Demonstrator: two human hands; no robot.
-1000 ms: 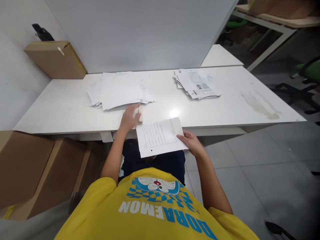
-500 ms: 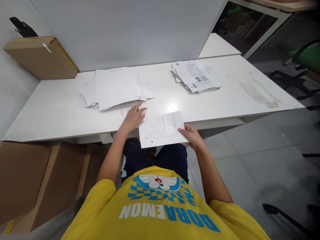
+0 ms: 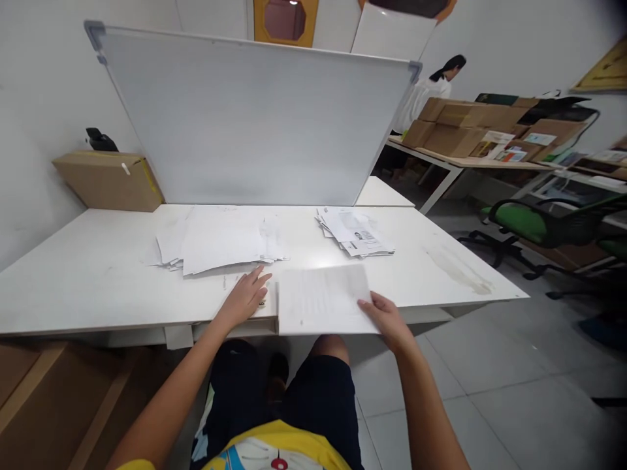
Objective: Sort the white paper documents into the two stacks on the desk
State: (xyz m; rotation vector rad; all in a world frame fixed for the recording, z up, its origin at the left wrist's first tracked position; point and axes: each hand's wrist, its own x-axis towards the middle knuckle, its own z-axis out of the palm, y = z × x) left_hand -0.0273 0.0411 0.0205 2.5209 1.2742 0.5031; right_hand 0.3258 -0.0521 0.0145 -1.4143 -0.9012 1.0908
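My right hand (image 3: pixel 385 318) pinches the right edge of a white sheet of paper (image 3: pixel 323 300), thumb on top. The sheet is tilted over the desk's front edge, and its print is blurred. To its left, my left hand (image 3: pixel 246 294) rests on the desk with fingers spread, apart from the sheet and holding nothing. Just beyond those fingers lies a loose, uneven pile of papers (image 3: pixel 220 241), mostly blank side up. A smaller stack of printed papers (image 3: pixel 360 235), one with a small portrait photo, lies farther right.
A whiteboard (image 3: pixel 255 124) stands along the desk's (image 3: pixel 416 281) back edge. A cardboard box (image 3: pixel 108 181) sits at the back left, more boxes (image 3: pixel 73 398) below left. A green chair (image 3: pixel 519 222) and a person (image 3: pixel 421 98) near a box-laden table are at the right.
My view has tipped up, bringing in the whiteboard's top and the room behind. The sheet has moved slightly away from my left hand, still in my right hand.
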